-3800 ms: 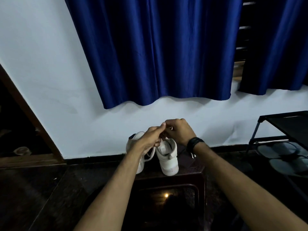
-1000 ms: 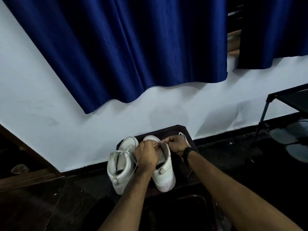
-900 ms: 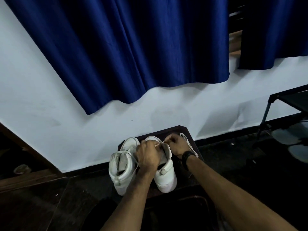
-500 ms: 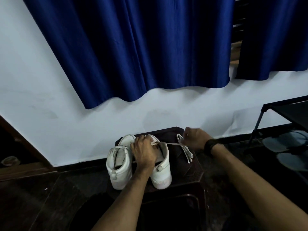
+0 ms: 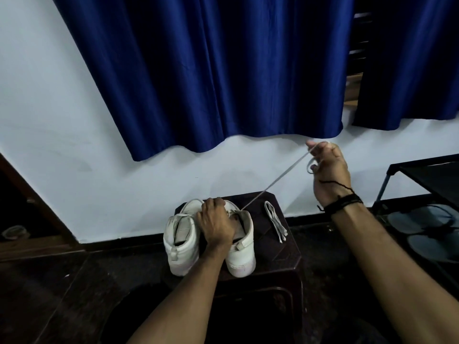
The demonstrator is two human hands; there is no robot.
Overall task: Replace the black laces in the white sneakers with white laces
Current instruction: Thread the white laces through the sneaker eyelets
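Raised up and rightward since the earlier frame, the right hand pinches a white lace, drawn taut from the right sneaker. Left hand grips that sneaker's collar. Both sneakers stand on a dark stool, beside a folded lace.

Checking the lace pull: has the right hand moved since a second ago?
Yes. The right hand has gone up and right, away from the sneakers, toward the blue curtain.
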